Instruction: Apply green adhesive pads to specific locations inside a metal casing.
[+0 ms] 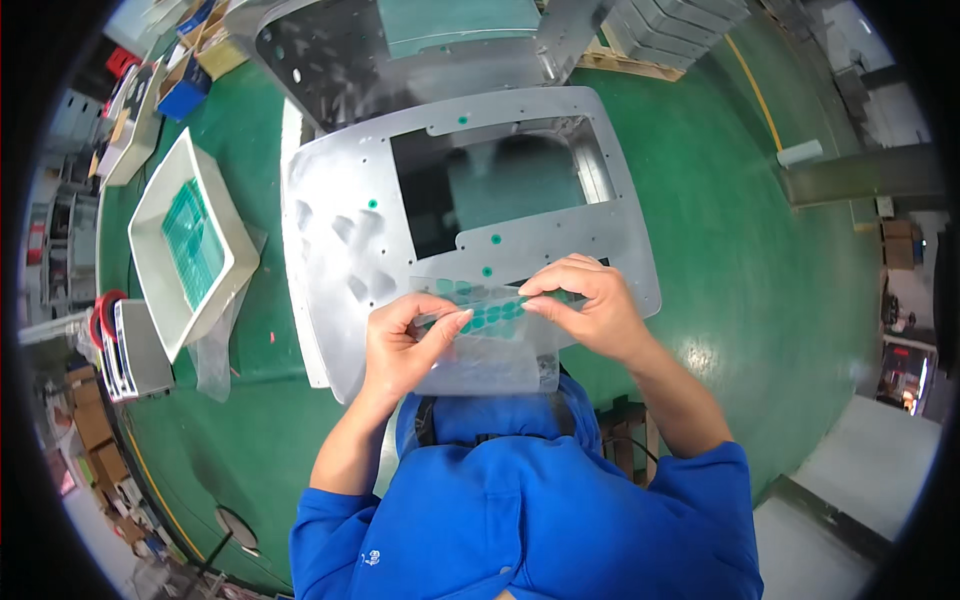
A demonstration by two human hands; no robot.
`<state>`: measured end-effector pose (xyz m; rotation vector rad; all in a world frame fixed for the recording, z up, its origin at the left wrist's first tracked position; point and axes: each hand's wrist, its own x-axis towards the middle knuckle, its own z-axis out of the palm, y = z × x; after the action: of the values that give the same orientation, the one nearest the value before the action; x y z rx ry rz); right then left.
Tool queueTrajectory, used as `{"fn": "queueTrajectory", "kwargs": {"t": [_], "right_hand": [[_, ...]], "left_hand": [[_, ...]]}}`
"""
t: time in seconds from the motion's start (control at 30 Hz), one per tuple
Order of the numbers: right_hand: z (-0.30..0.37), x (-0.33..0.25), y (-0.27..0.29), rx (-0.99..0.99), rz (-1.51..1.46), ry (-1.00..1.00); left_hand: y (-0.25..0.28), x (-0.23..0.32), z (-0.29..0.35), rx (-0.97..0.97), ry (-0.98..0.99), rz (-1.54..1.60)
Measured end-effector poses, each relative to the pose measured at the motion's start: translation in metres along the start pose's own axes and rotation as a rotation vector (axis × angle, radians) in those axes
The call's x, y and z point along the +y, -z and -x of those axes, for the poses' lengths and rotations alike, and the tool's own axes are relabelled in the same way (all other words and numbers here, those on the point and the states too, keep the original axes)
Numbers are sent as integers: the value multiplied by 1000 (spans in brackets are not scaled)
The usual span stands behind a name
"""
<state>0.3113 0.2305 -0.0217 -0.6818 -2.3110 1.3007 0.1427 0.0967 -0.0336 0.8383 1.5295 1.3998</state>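
A clear sheet of round green stickers [497, 314] is stretched between my two hands over the near edge of a silver metal panel [335, 175]. My left hand [405, 345] pinches the sheet's left end between thumb and forefinger. At the right end, my right hand [592, 308] grips it with thumb and fingertips close together. More clear plastic film [490, 372] hangs below the stickers, over the panel's near edge. The panel has a large rectangular cutout and small holes. Several green dots, such as one green dot [496, 239], sit on its face.
Left of the panel stands a white tray [148, 215] with green sheets [195, 240] inside. Red-handled scissors [104, 316] rest in a white holder [145, 348] nearby. Another metal housing [325, 70] lies beyond the panel. Grey crates [655, 35] stand on a pallet at the far right.
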Motion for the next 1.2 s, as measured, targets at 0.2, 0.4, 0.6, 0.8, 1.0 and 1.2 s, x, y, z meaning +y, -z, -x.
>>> {"fn": "queueTrajectory", "kwargs": {"t": [0.2,0.4,0.6,0.8,1.0,1.2], "right_hand": [[-15,17,7,199,144,98],[-33,49,25,361,397,328],[-50,78,47,326,412,320],[-71,145,101,376,-32,-359],[-81,166,115,134,92,-401],[-84,172,113,131,118,-381]], "left_hand": [[-3,9,-53,-83,191,-20],[-23,4,-99,-88,262,37],[-49,-7,-128,-21,265,61],[-55,-42,-133,163,247,164],[-54,-51,-125,268,268,169],[-56,-50,-124,279,273,140]]}}
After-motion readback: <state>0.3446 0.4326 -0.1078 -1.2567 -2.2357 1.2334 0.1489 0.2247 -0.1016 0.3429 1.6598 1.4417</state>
